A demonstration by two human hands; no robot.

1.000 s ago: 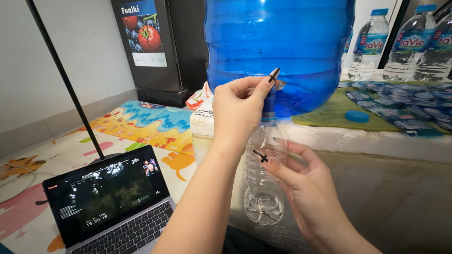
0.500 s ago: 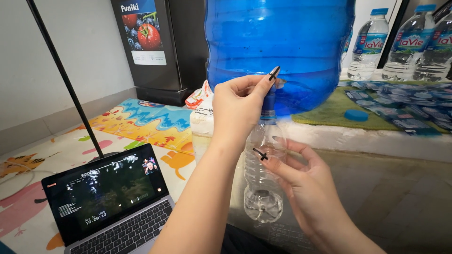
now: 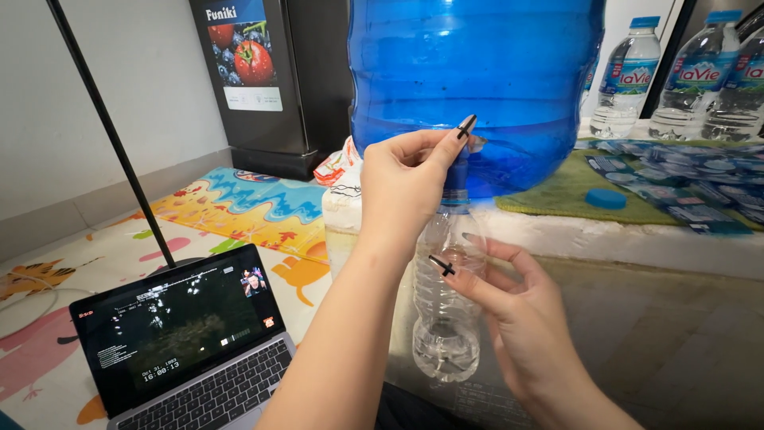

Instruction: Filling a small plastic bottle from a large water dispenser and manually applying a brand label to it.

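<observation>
Filling is judged to be the step in hand: nearest the camera, the right hand [image 3: 509,310] is cradling a clear plastic bottle [image 3: 447,302] upright, fingers curled loosely around its side, with only a little water at its base. Above it, the left hand [image 3: 406,187] is pinching the tap [image 3: 464,155] of the large blue water jug [image 3: 477,80] on the ledge [image 3: 637,239], directly over the bottle's mouth. Further filling is calling for steady alignment beneath the tap and a held pinch; sealed bottles [image 3: 629,80] are standing behind.

The room is bright with soft, even light. Shadows are faint. The big blue jug [image 3: 477,80] shines. Everything looks sharp.
</observation>
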